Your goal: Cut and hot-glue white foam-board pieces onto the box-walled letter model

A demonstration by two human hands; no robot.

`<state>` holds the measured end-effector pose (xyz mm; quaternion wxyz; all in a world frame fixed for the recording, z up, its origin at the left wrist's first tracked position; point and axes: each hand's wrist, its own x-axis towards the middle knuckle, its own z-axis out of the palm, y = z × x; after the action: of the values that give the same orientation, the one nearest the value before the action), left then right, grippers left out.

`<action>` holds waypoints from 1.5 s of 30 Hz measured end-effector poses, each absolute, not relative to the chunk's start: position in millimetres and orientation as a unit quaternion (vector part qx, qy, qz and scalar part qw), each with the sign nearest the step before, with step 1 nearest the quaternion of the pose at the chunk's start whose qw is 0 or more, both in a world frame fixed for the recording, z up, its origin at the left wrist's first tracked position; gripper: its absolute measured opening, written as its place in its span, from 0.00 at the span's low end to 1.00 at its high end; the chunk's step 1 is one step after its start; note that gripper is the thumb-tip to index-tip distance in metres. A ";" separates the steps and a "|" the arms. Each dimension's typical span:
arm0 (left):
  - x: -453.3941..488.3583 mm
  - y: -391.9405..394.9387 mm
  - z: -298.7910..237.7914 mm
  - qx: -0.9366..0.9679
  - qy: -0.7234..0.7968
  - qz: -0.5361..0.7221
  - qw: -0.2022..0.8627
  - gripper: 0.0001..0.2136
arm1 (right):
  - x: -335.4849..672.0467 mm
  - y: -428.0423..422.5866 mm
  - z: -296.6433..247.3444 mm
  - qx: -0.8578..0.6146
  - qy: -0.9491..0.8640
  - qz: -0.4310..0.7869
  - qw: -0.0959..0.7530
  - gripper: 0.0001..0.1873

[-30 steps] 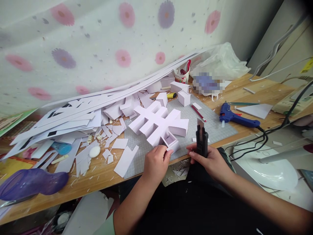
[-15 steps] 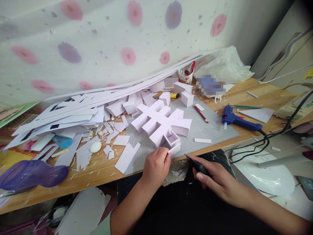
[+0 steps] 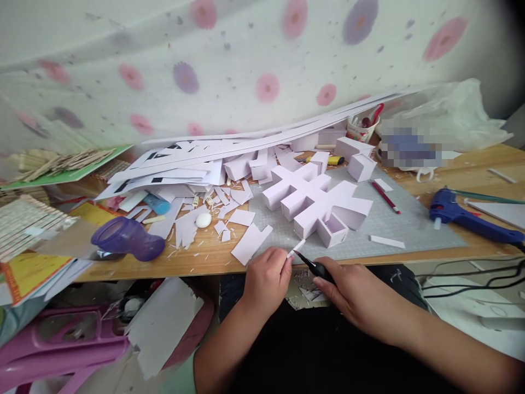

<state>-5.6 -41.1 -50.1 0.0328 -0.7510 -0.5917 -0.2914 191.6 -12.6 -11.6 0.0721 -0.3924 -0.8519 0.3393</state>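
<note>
My left hand (image 3: 266,279) is closed in a pinch on a small white paper strip (image 3: 296,248) at the front edge of the wooden table. My right hand (image 3: 353,290) grips a black utility knife (image 3: 314,266), its tip pointing left at the strip. Just beyond them, on the grey cutting mat (image 3: 402,224), stands a white cross-shaped paper box structure (image 3: 315,200) with open cells.
Stacked white sheets and offcuts (image 3: 184,169) cover the table's back and left. A purple container (image 3: 127,238), a blue glue gun (image 3: 463,210), a red pencil (image 3: 384,197), a cup of tools (image 3: 361,128) and a plastic bag (image 3: 443,117) lie around. A pink stool (image 3: 61,345) stands lower left.
The knife went from held upright to lying low, pointing at the strip. My left hand left the box structure's corner and now pinches a paper strip. The view swung left.
</note>
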 end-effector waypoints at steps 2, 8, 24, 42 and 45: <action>-9.0 -41.8 -52.3 -0.750 -0.598 -0.281 0.034 0.12 | 184.3 -12.5 -14.0 -0.403 -0.858 0.313 0.062 0.13; -13.6 -40.6 -58.5 -0.750 -0.601 -0.274 0.031 0.12 | 172.9 -9.6 -16.4 -0.429 -0.867 0.254 0.007 0.11; -17.2 -40.8 -67.5 -0.753 -0.586 -0.298 0.031 0.12 | 161.9 -11.9 -21.0 -0.442 -0.889 0.116 -0.041 0.10; -20.3 -38.5 -66.5 -0.739 -0.585 -0.333 -0.021 0.11 | 155.2 -11.0 -41.9 -0.465 -0.872 0.154 -0.014 0.13; -20.5 -37.8 -65.9 -0.731 -0.592 -0.338 -0.030 0.11 | 153.2 -11.3 -47.4 -0.468 -0.870 0.154 -0.004 0.12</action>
<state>-20.5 -37.8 -65.9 -0.0296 -0.7306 -0.5924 -0.3383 153.2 -11.3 -47.4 -0.0042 -0.4677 -0.8703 0.1544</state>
